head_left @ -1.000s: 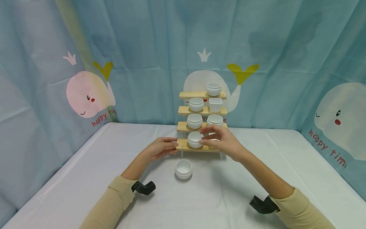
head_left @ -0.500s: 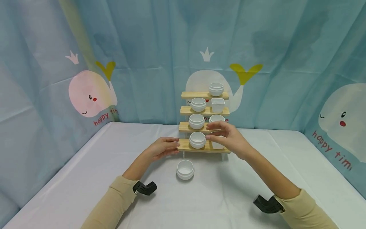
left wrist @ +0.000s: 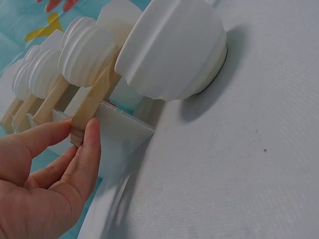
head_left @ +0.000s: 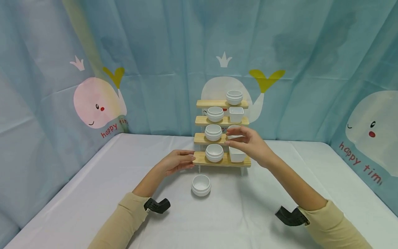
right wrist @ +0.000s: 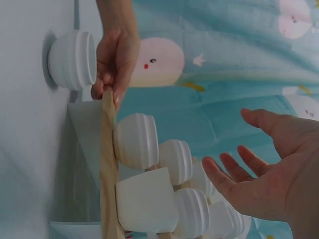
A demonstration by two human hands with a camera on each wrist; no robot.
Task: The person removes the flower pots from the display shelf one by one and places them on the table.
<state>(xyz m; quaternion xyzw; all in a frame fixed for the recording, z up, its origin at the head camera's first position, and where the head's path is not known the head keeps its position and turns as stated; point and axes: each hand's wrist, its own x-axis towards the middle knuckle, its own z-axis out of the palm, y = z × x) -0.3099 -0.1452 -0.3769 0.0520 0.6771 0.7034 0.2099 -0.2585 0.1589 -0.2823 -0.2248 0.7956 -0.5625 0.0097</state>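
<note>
My left hand (head_left: 177,162) pinches the left end of the lowest wooden board (left wrist: 92,102) of a tiered display stand, thumb on one face and fingers on the other. On that board sit a white round bowl (head_left: 214,153) and a white square cup (head_left: 237,156). My right hand (head_left: 252,145) hovers in front of the stand's right side with fingers spread and nothing between them. In the head view it partly covers the square cup and a round bowl one tier up. Another round bowl (head_left: 201,185) stands upright on the table before the stand.
Upper tiers carry more white cups: a round bowl (head_left: 213,132), another round bowl (head_left: 215,114) beside a square cup (head_left: 236,114), and a round bowl (head_left: 234,97) on top. A blue whale-print curtain (head_left: 161,103) hangs behind the white tablecloth (head_left: 124,162).
My right hand has drawn away from the lowest round bowl, moving right and slightly up, so more of the square cup shows. My left hand keeps its grip on the board.
</note>
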